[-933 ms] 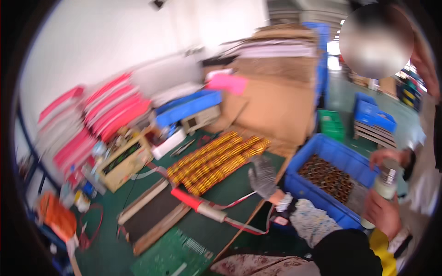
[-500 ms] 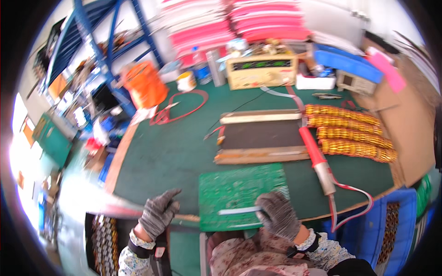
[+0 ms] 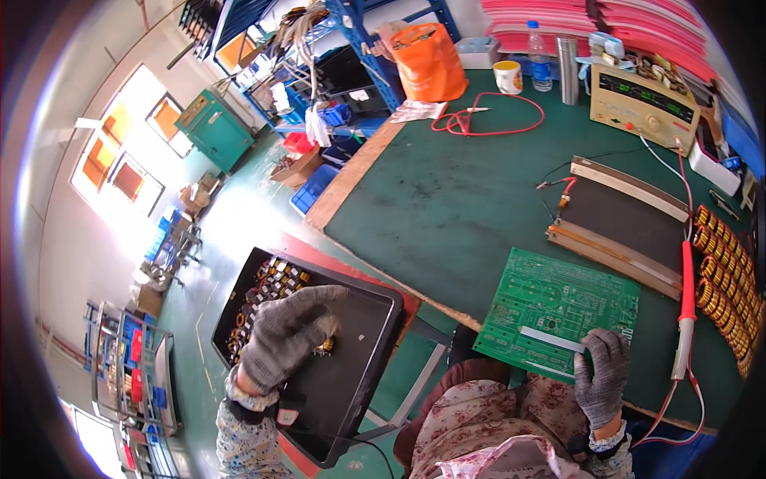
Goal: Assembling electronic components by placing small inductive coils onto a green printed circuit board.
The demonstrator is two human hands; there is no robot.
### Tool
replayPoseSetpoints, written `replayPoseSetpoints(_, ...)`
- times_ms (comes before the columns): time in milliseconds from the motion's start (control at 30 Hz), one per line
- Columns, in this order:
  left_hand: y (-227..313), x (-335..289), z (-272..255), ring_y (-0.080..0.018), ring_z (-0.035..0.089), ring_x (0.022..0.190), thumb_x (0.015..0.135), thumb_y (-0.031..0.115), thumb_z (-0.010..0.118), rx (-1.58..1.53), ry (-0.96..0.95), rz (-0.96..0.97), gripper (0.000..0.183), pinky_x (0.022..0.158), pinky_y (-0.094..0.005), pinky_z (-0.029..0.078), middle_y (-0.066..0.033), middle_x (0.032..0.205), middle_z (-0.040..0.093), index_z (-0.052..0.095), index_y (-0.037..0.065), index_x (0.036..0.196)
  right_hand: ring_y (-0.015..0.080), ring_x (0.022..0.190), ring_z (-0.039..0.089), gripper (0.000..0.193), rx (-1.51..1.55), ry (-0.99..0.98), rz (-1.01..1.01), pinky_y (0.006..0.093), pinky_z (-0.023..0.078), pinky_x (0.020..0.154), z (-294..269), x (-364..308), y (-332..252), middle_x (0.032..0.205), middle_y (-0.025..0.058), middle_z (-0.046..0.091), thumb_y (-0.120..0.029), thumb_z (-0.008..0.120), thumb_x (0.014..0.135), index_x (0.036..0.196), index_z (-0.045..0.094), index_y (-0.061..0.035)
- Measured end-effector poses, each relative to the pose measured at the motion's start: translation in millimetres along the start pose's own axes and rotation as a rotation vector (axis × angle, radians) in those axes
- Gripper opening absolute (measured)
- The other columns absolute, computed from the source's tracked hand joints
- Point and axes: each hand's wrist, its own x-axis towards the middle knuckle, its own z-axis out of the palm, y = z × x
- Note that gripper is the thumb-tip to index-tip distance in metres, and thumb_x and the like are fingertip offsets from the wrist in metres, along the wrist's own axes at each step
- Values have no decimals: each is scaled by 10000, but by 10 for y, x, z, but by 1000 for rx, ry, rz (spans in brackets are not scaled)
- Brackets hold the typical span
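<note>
A green circuit board (image 3: 531,299) lies at the front edge of the green table, partly overhanging it, with a white strip (image 3: 550,338) across its near part. My right hand (image 3: 604,375), in a grey glove, grips its near right edge, fingers over the top beside the strip's end. My left hand (image 3: 283,339), gloved too, hovers over a black tray (image 3: 351,383) at the left, fingers apart. Several small wound coils (image 3: 275,275) fill the tray's far left part. One yellow coil (image 3: 325,346) shows just below the left fingers; whether they touch it I cannot tell.
Behind the board stands a dark flat plate with wooden rails (image 3: 618,215). A red-handled soldering iron (image 3: 686,295) and rows of copper-yellow coils (image 3: 722,279) lie at the right. Farther back are a power supply (image 3: 642,104), a steel flask (image 3: 566,72), a bottle (image 3: 539,60) and a mug (image 3: 507,77).
The view has swung left, bringing the black tray into fuller sight. My left hand has moved from the table's front edge to over the tray. My right hand stays at the board.
</note>
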Motion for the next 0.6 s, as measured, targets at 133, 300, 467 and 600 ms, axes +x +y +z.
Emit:
replayPoseSetpoints(133, -922, -10, -180, -110, 594, 671, 816, 87, 636, 281, 22, -177, 332, 618, -255, 494, -51, 793, 639, 596, 70, 1145, 348, 946, 488, 226, 21, -12, -4, 466, 411, 842, -13, -12, -11, 986, 155, 529, -59, 610, 719, 929, 536, -18)
replayPoseSetpoints(300, -2144, -198, -440, -246, 650, 702, 763, 337, 667, 869, -129, -129, 436, 638, -368, 518, -122, 858, 657, 593, 103, 1124, 348, 964, 482, 234, 47, -29, 7, 466, 405, 856, -34, 0, -37, 997, 151, 526, -59, 613, 720, 939, 538, -26)
replayPoseSetpoints(467, -1866, -228, -88, -340, 569, 988, 701, 406, 675, 948, -240, -326, 700, 880, -405, 426, -122, 976, 655, 448, 129, 1302, 347, 968, 480, 234, 9, -39, 18, 465, 404, 862, -58, -28, -12, 993, 146, 525, -58, 620, 708, 926, 538, -33)
replayPoseSetpoints(600, -2149, -330, 24, -315, 557, 971, 640, 415, 704, 1100, -137, -232, 794, 953, -474, 339, -95, 1011, 647, 408, 139, 1323, 350, 958, 483, 238, 36, -47, 28, 462, 407, 856, -79, 18, -60, 991, 137, 530, -65, 625, 698, 918, 540, -34)
